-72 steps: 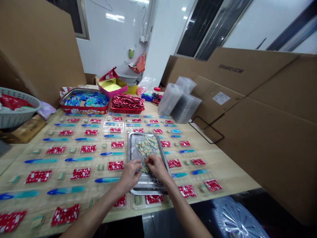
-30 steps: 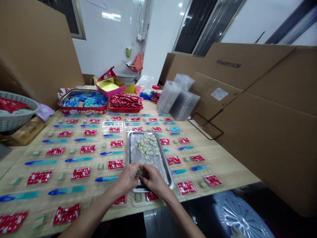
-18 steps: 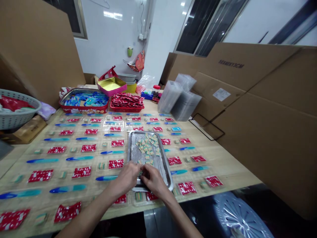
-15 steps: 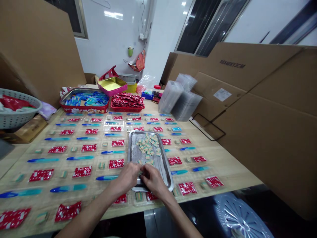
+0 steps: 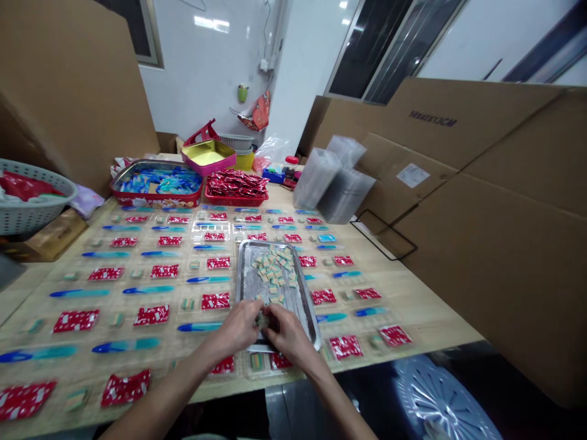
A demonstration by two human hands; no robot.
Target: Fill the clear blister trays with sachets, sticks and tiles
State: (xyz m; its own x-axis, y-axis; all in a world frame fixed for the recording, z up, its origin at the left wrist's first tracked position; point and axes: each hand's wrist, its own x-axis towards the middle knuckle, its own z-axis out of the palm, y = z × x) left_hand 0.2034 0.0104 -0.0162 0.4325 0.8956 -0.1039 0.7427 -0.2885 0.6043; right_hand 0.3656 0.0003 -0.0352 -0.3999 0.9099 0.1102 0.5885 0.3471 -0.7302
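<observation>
Metal tray (image 5: 301, 308) is near the front edge of the table (image 5: 426, 305), loose squares (image 5: 274, 272) bunched toward its far end. Your left hand (image 5: 241, 327) and right hand (image 5: 285, 331) meet over its near end, fingertips nearly closed, both pinching a clump (image 5: 263, 320), though your fingers partly hide it.

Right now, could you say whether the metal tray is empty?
Not empty: small pieces lie in the metal tray, mostly its far half.

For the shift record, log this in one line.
left hand: pinching small pieces; right hand: pinching same pieces; metal tray: beneath both; other pieces: loose on tray
</observation>
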